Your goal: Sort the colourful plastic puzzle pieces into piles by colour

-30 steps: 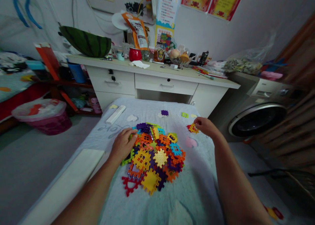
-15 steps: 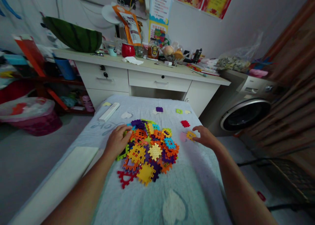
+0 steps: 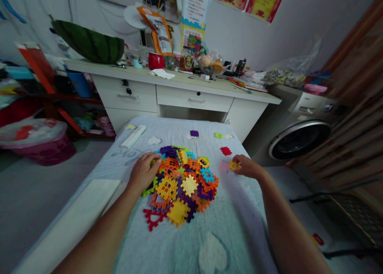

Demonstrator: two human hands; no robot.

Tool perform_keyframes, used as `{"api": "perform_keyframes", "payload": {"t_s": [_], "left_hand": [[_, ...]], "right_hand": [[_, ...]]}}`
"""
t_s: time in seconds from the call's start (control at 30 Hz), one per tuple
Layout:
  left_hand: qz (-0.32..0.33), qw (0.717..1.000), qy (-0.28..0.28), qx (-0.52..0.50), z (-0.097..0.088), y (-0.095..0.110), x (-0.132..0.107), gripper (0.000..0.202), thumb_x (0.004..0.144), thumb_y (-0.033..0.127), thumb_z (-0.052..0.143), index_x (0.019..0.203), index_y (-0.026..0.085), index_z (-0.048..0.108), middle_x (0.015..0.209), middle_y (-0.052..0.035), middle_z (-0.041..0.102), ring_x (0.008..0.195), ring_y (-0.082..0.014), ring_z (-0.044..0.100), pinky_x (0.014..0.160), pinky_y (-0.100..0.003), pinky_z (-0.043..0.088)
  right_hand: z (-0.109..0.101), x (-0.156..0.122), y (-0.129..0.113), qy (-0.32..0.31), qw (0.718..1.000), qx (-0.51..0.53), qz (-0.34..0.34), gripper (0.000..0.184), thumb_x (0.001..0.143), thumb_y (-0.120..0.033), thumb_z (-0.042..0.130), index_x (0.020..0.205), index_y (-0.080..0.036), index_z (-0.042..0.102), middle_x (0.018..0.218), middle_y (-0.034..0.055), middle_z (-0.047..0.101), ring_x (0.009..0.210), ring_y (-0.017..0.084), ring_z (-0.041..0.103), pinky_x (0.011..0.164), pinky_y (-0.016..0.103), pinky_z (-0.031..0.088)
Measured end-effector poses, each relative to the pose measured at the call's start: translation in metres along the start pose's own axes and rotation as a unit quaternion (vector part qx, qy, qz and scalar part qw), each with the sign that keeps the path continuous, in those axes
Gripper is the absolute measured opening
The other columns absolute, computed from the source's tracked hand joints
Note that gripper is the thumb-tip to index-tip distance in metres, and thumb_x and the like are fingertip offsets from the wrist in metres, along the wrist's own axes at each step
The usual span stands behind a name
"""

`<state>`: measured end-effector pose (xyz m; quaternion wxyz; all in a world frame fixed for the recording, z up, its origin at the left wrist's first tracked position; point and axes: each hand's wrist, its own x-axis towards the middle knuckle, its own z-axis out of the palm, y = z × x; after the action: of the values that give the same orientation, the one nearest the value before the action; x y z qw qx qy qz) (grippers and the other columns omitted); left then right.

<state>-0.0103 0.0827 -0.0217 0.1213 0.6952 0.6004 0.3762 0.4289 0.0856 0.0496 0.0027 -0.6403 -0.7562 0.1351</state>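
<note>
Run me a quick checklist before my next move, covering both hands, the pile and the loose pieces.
1. Right hand at the yellow piece: ok, fingers on it.
2. Yellow piece firmly pinched: cannot tell.
3. Left hand by the pile: ok, at its left edge.
4. Pile spread in one layer: not ok, pieces overlap.
5. Red piece clear of the pile: ok, alone on the cloth.
6. Purple piece and green piece apart: ok, a gap between them.
</note>
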Motion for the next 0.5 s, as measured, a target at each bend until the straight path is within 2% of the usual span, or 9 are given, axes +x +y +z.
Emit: {"api": "perform_keyframes", "payload": {"t_s": [0.13,0.3,0.4,0.5], "left_hand": [[-0.001,1.0,0.007,0.001,0.001,-0.001,-0.001,0.038,0.089,0.046,0.044,0.105,0.023,0.069,0.117,-0.0071,0.063,0.113,-0.0237,0.056,0.104,-0.039,0.042],[-0.001,1.0,0.007,-0.003,-0.001,0.003,-0.001,0.038,0.088,0.046,0.044,0.104,0.022,0.068,0.116,-0.0074,0.063,0.112,-0.0237,0.056,0.103,-0.039,0.042],[-0.005,1.0,0.001,-0.001,-0.002,0.003,-0.001,0.037,0.088,0.045,0.044,0.105,0.022,0.068,0.116,-0.0076,0.063,0.113,-0.0236,0.056,0.103,-0.039,0.042],[-0.005,1.0,0.001,-0.004,-0.002,0.003,0.0,0.037,0.088,0.045,0.044,0.104,0.023,0.068,0.115,-0.0069,0.064,0.113,-0.0235,0.056,0.102,-0.039,0.042]], "right_hand": [[0.004,-0.001,0.001,0.038,0.999,-0.006,-0.019,0.051,0.066,-0.01,0.066,0.116,-0.016,0.059,0.115,0.0117,0.059,0.101,0.022,0.057,0.089,0.033,0.043],[0.009,-0.005,-0.003,0.011,0.999,-0.035,-0.012,0.051,0.067,-0.006,0.065,0.116,-0.018,0.061,0.12,0.0122,0.058,0.11,0.026,0.055,0.096,0.038,0.041],[0.003,-0.004,-0.016,0.029,0.999,-0.022,-0.018,0.048,0.067,-0.009,0.069,0.114,-0.02,0.063,0.125,0.0123,0.057,0.116,0.027,0.053,0.099,0.042,0.039],[-0.003,0.003,-0.042,0.038,0.995,0.05,-0.082,0.045,0.073,-0.014,0.068,0.117,-0.02,0.061,0.127,0.0115,0.057,0.114,0.024,0.055,0.098,0.041,0.042]]}}
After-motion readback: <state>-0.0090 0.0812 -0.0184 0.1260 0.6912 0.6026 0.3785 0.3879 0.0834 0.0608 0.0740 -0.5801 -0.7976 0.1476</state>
